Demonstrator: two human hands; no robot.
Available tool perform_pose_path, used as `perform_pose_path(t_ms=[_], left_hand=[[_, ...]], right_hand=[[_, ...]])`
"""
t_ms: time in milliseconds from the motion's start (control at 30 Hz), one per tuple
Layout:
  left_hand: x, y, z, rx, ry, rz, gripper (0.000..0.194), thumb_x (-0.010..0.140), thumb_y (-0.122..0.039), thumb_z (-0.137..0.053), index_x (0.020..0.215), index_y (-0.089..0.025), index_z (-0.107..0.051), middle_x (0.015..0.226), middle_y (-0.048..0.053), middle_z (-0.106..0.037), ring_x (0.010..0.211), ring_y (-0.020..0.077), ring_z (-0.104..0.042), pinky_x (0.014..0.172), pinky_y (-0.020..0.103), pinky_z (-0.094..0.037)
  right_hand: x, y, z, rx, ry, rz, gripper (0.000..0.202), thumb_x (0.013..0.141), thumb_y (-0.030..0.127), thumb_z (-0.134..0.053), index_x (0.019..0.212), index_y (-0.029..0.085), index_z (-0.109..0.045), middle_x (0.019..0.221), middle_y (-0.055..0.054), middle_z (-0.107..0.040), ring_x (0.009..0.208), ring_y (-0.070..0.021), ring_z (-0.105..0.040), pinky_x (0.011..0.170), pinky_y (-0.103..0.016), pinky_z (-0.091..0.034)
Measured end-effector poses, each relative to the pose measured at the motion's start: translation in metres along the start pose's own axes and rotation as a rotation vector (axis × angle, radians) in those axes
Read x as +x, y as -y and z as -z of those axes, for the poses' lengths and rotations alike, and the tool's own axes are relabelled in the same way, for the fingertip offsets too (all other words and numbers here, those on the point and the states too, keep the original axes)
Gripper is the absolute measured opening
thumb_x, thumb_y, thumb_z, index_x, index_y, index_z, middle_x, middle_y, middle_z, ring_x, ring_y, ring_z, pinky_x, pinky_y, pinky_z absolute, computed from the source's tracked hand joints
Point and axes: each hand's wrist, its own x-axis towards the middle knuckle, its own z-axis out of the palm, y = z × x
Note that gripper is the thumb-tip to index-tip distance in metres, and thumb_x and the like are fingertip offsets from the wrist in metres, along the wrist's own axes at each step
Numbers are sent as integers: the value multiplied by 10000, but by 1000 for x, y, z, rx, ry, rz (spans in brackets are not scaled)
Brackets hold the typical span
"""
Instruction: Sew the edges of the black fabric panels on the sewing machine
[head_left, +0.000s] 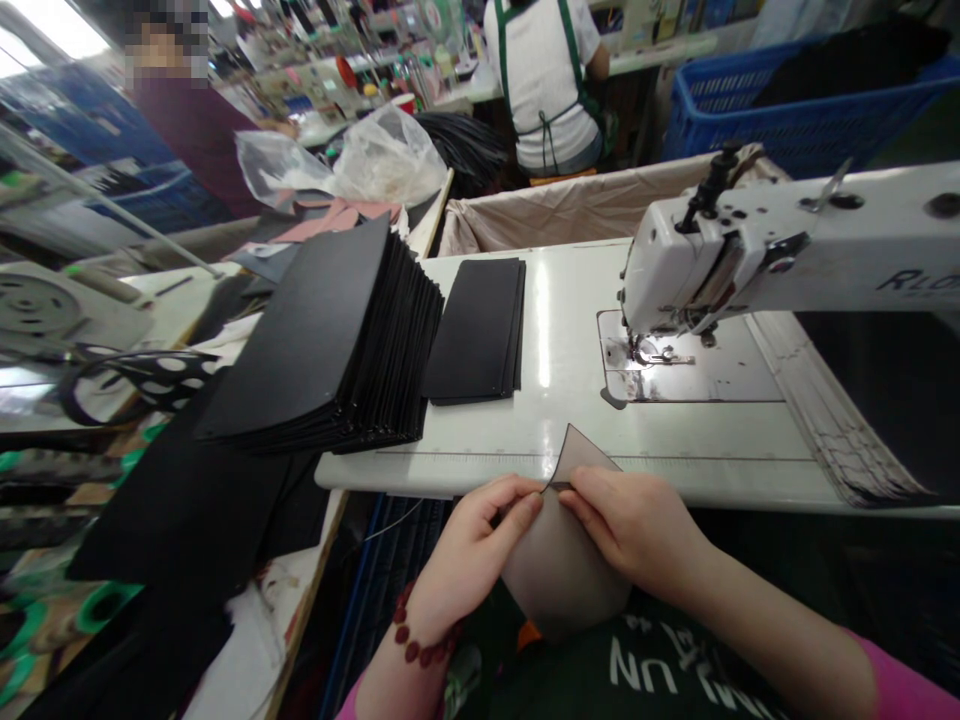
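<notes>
Grey-brown sheet (566, 575), thin and a bit bendy by the look of it, is right at the near edge of the white surface (570, 410), roughly midway along. Most of it hangs down in front of that edge, close to the dark green apron, and one pointy corner sticks up past the fingers.

Left hand (476, 545), the one with the red bead bracelet (420, 640), has a narrow grip on it, thumb and index finger closed on the sheet. Right hand (637, 525) does the same just beside it, also a tight pinch. Having the two pinches so near each other probably stops the bit in the middle from flopping, and I'd guess holding it low and near the body makes that edge easier to see. Can't tell if the sheet actually touches the surface.

The tall black stack (307, 320) sits at the left end, near the near left corner, with the shorter black stack (476, 330) just to its right. Both seem put there to be in easy reach of the left hand while staying well off the needle of the sewing machine (690, 250). More dark sheets with pale edges (892, 390) lie right of the machine's metal plate (720, 380), towards the near edge
</notes>
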Motion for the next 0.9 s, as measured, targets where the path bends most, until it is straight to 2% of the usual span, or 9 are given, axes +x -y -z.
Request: perform_pose_path(t_ms=[233,467,633,900], left_hand=[[2,4,2,-21,-10,0,281,948,-313,-537,1175,-232,-681,1197,34,-682,1099,211,-612,987,306,-431],[-3,5,-2,40,-41,-30,221,955,-276,-520,1111,-238,-671,1052,5,-712,968,173,-640,878,255,-472],[-2,4,-7,44,-93,-31,225,945,-296,-531,1111,-221,-664,1072,24,-705,979,193,-638,865,268,-484],[0,4,-5,1,-95,-22,240,947,-304,-540,1141,-248,-669,1039,1,-709,957,177,-637,837,246,-477]], right_hand=[[-4,0,3,25,15,-31,254,1000,333,-382,818,207,-508,705,5,-590,591,-137,-504,550,-282,-263],[-7,3,-2,-8,37,-27,256,1005,336,-370,835,210,-514,719,-4,-594,614,-151,-526,561,-297,-255],[-7,4,-3,-3,26,-27,254,999,316,-382,816,205,-520,711,-5,-605,595,-142,-523,548,-291,-254],[-5,0,2,-17,-6,-59,261,1003,342,-372,818,211,-501,697,4,-575,598,-144,-512,545,-288,-249]])
